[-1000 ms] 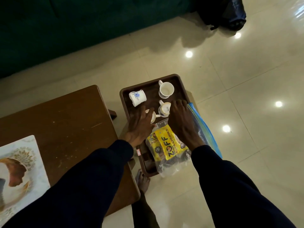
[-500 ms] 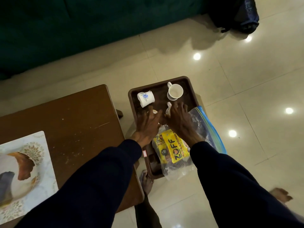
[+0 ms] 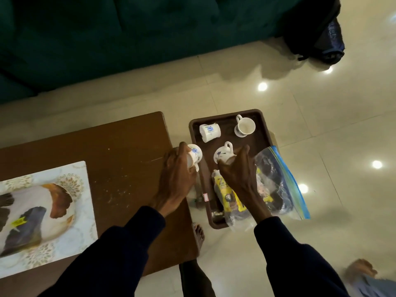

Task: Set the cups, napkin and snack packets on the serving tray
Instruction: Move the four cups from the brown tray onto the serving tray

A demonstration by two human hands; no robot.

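Note:
A dark brown serving tray [image 3: 260, 118] rests beside the wooden table. At its far end, one white flowered cup [image 3: 209, 132] lies on its side and another cup [image 3: 245, 126] stands upright. My left hand [image 3: 179, 170] grips a third flowered cup [image 3: 195, 154] over the tray's left rim. A fourth cup [image 3: 224, 154] is tilted in my right hand [image 3: 240, 170] above the tray's middle. Yellow snack packets [image 3: 228, 194] inside a clear zip bag [image 3: 280, 181] lie on the tray's near half, the bag hanging over the right rim.
The brown table [image 3: 120, 151] at left carries a patterned placemat [image 3: 42, 213]. A dark green sofa [image 3: 128, 39] runs along the back, with a dark bag [image 3: 321, 28] on the glossy tiled floor. Bare feet [image 3: 198, 234] show below the tray.
Both hands, which lay flat over the two near cups, have closed on them and lifted them; the left cup has moved left to the tray's rim. The camera view shifted right.

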